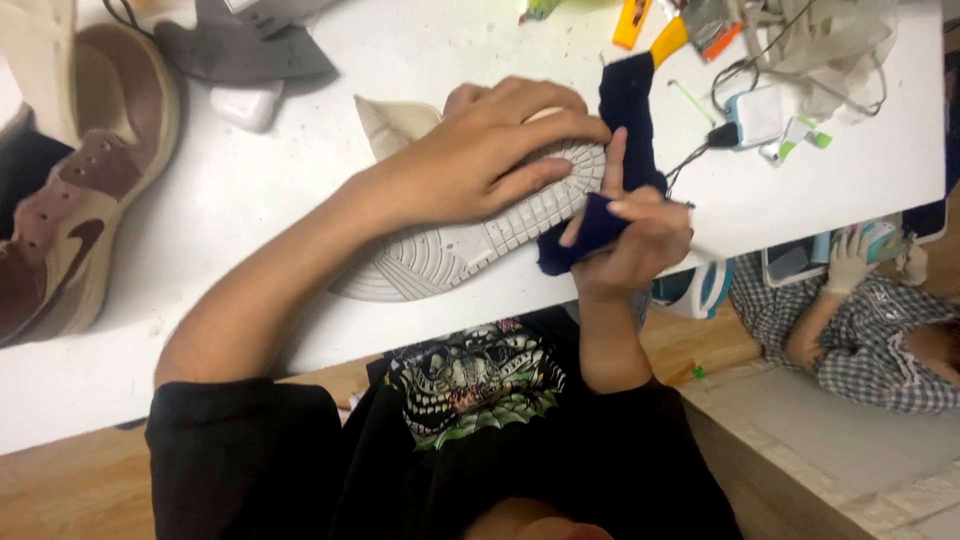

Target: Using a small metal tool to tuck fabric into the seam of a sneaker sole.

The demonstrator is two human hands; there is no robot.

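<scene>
A shoe lies sole-up on the white table [250,200]; its pale ridged sole [450,250] faces me. My left hand [490,150] presses flat on top of the sole near the toe, fingers spread over the tread. My right hand [635,235] grips a dark blue cloth [625,100] bunched against the toe end of the sole, index finger raised. The cloth trails up across the table. The shoe's beige upper [390,120] peeks out behind my left wrist.
A second brown and tan shoe [90,170] sits at the left. A grey insole [240,50], a small white case [245,105], a charger with cables [755,115] and small orange items [650,30] lie at the back. Another person in a checked shirt [860,330] sits lower right.
</scene>
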